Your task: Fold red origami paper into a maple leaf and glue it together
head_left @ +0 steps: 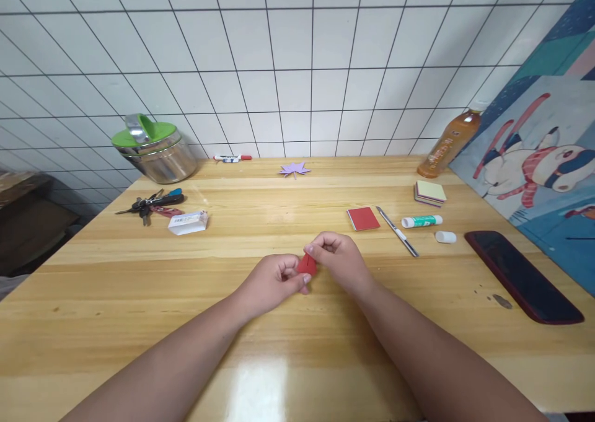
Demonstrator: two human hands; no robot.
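My left grip (272, 282) pinches the folded red paper (307, 265) low, my right grip (341, 261) its top corner, over the bench (218, 354). I judge it light, thin, stiffer along folds, easily torn, best taken by its edges.

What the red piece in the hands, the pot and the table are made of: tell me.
Red piece: likely matte paper; thin, with a fold or slit. Pot: polished metal, probably steel, given its silvery reflections; its green lid could be plastic, evenly coloured. Table: glossy wood or laminate, from the grain streaks and glare.
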